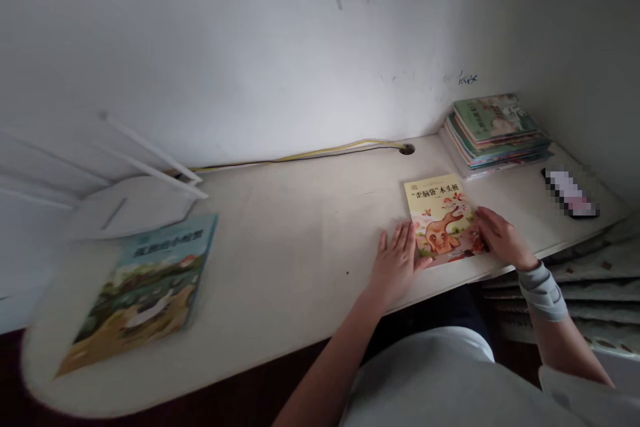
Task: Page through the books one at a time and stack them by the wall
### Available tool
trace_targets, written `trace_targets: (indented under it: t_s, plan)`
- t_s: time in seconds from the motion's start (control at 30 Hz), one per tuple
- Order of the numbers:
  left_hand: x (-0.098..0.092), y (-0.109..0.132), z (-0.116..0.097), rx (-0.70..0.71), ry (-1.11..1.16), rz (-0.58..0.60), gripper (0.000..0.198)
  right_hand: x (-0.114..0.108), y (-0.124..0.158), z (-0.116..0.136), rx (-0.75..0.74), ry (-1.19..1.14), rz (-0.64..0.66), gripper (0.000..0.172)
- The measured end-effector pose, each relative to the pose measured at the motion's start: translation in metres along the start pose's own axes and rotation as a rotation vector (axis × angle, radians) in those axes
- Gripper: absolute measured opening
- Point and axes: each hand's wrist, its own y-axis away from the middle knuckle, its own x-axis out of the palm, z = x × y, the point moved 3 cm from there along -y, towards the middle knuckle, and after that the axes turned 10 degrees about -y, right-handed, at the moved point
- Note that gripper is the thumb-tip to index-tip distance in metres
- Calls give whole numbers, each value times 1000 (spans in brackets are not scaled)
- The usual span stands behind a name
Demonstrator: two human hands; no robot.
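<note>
A yellow picture book (438,217) with Chinese lettering and a brown tree-stump character on its cover lies flat near the table's front edge. My left hand (397,260) rests beside its left edge, fingers stretched out on the tabletop and thumb at the book's lower left corner. On the opposite side, my right hand (503,237) closes against the book's right edge, with its fingertips partly hidden. A grey band (543,293) is wrapped around my right wrist.
Behind on the right is a stack of books (495,127), with a phone (571,192) near it. A blue-green picture book (145,287) lies left on the white table (290,247), beside a white rack (145,153). Cables (300,155) run along the wall into a hole.
</note>
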Motion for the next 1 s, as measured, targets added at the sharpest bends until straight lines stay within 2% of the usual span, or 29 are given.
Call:
trace_targets:
  t_s: [0.1, 0.2, 0.27, 0.37, 0.47, 0.63, 0.77, 0.83, 0.9, 1.0]
  plan:
    - [-1, 2, 1, 22, -10, 14, 79, -6, 14, 3, -102, -2, 87, 46]
    - [-4, 4, 2, 67, 3, 1, 94, -10, 26, 9, -209, 21, 215, 57]
    - [-6, 4, 2, 81, 9, -6, 93, -10, 29, 10, -243, 48, 253, 61]
    - [-8, 3, 3, 56, -4, -25, 79, -9, 29, 8, -198, 106, 148, 54]
    - [-7, 2, 4, 29, -12, -54, 75, -7, 26, 5, -134, 167, 15, 45]
    - [-6, 2, 4, 23, -6, -61, 78, -9, 29, 9, -132, 83, -6, 39]
    - [-7, 1, 4, 24, 1, -77, 80, -7, 33, 31, -154, 102, -98, 39]
    - [-7, 2, 4, 27, 12, -87, 81, 4, 33, 44, -192, 208, -61, 41]
    - [-7, 3, 3, 25, 25, -92, 82, 17, 30, 50, -216, 333, 40, 46]
    - [-7, 5, 3, 20, 39, -98, 82, 27, 24, 41, -223, 430, 143, 56]
